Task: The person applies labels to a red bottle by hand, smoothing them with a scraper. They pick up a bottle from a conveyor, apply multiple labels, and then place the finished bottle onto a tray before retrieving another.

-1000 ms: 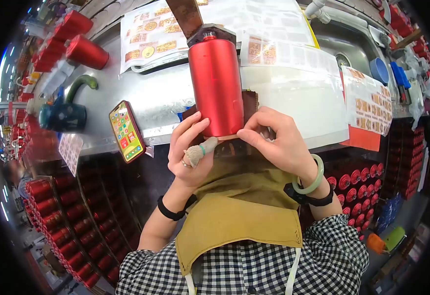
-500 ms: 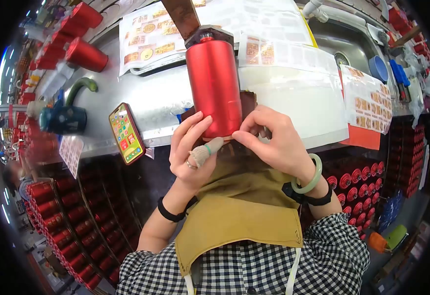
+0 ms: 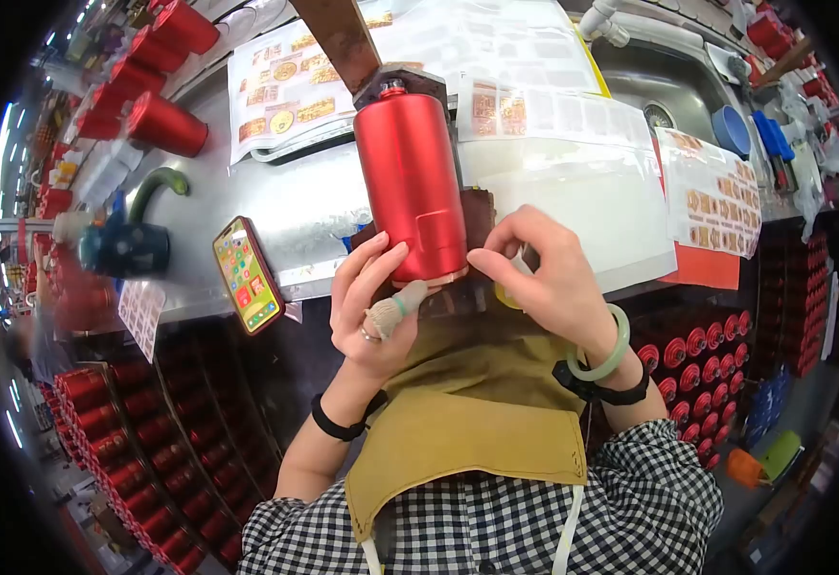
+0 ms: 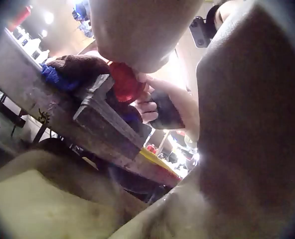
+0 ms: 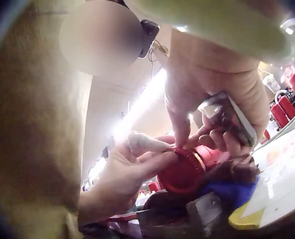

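Note:
A red metal bottle (image 3: 408, 182) lies with its narrow neck away from me and its base towards me. My left hand (image 3: 376, 307) grips the base end: two fingers rest along the left side and a digit in a pale knitted cover (image 3: 392, 311) bears on the bottom rim. A faint rectangular outline (image 3: 438, 238) shows on the bottle's right side near the base. My right hand (image 3: 549, 273) has thumb and forefinger tips together right at the bottle's lower right edge. Its other fingers curl round a flat, shiny dark piece (image 5: 232, 122), whose kind is unclear.
A brown upright bar (image 3: 341, 43) stands at the bottle's neck. A phone (image 3: 249, 276) and a teal mug-like vessel (image 3: 127, 249) are on the left. Printed label sheets (image 3: 280, 91) lie behind, a sink (image 3: 664, 81) at far right. Stacked red bottles (image 3: 697, 364) fill racks below the bench.
The bottle has turned slightly leftwards, bringing the rectangular outline further onto its top. The right fingertips have come a little away from the bottom rim. The head view has shifted slightly.

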Motion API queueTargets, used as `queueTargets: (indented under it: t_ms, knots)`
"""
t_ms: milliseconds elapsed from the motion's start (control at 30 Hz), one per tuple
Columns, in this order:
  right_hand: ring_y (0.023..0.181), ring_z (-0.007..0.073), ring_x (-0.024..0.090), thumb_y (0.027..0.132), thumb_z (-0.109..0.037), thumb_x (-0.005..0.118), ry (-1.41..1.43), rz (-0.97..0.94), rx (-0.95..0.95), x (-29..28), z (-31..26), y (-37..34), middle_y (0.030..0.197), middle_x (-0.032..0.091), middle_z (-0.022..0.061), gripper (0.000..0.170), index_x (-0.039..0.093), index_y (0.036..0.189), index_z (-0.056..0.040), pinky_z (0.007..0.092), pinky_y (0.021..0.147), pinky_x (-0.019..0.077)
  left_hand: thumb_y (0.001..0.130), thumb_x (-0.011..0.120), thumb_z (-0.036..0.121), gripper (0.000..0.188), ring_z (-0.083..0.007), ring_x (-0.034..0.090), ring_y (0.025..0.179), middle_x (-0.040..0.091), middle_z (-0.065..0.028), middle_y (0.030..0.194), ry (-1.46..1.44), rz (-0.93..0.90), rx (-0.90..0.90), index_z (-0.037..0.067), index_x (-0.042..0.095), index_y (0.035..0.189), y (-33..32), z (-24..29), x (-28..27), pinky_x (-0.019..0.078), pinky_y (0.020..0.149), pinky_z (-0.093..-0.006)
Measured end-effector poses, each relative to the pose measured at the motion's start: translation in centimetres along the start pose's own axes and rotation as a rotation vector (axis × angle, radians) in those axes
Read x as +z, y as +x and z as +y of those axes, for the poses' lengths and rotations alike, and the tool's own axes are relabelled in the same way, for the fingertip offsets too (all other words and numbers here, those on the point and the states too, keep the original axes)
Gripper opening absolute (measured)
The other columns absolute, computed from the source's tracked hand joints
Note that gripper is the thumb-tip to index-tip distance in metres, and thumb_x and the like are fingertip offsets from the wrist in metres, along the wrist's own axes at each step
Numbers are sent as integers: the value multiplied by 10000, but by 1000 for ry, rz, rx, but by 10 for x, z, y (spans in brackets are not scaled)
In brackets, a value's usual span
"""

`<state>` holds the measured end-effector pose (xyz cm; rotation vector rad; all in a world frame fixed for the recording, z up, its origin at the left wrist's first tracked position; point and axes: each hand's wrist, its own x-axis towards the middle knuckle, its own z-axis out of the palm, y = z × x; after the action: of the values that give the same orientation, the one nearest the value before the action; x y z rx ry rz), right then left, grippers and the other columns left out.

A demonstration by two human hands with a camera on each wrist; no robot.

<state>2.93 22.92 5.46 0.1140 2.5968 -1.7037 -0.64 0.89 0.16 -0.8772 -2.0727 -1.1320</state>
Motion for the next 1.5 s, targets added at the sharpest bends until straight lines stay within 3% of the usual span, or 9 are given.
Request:
queueTargets:
  t_ms: [100,133,267,567,700,867,1300,1400,1500]
  knots:
    - [971,313,636,966,-184,693,-92,227,-178,4,8,-6,1062,655,168,237,659,1110,1,391,901,510,804,845,-24,337,-383,707,1097,741,-159,1174,-15,31,-19,25,709,1108,-6,-4,2,614,893,-444]
    - [1064,320,609,1000,-106,614,48,162,-32,1,5,-12,1154,629,176,234,609,1205,6,392,980,479,804,845,-24,337,-383,707,1097,741,-159,1174,-18,33,-19,25,709,1108,-8,-6,3,614,893,-444]
    - [1038,322,646,1014,-22,547,202,96,-80,1,4,-18,1107,663,165,185,644,1169,4,369,955,494,774,887,10,350,-368,685,1142,732,-144,1206,-4,12,5,54,745,1091,-1,4,0,602,913,-428]
    - [922,375,694,994,-27,612,74,211,-153,29,-5,-29,1011,694,179,126,647,1110,5,391,829,543,718,904,-5,533,-365,658,1175,711,-146,1223,-48,-18,-45,-36,700,1209,-2,3,1,553,982,-445]
    - [890,392,680,995,-34,621,24,215,-144,33,-7,-29,991,685,185,90,644,1076,-2,404,792,539,739,941,114,443,-337,657,1170,722,-99,1218,-12,7,-116,14,742,1122,0,6,2,566,927,-420]
    - [883,391,682,995,-49,627,46,238,-154,38,-6,-27,983,687,185,95,645,1070,7,408,786,540,754,859,-44,259,-360,646,1211,709,-123,1249,-18,-71,-112,43,768,981,-12,2,-2,574,981,-439]
    - [850,342,710,904,-122,772,100,259,-71,49,-15,-21,938,707,153,203,648,1027,-17,395,760,554,764,821,-98,286,-346,685,1141,708,-109,1232,22,-32,-9,90,787,977,-10,-6,-3,603,938,-407]
    - [855,345,711,906,-118,766,108,255,-55,49,-12,-20,936,708,155,188,650,1016,-19,394,758,553,846,807,-14,301,-321,690,1120,719,-159,1225,20,17,126,-32,722,1134,-11,-9,-1,661,744,-297]
    - [869,355,709,924,-113,739,125,242,-19,47,-13,-21,940,706,162,160,651,1014,-14,402,768,549,761,821,-98,286,-335,689,1134,709,-102,1226,31,-51,-71,101,791,964,-14,-4,-5,607,930,-405]
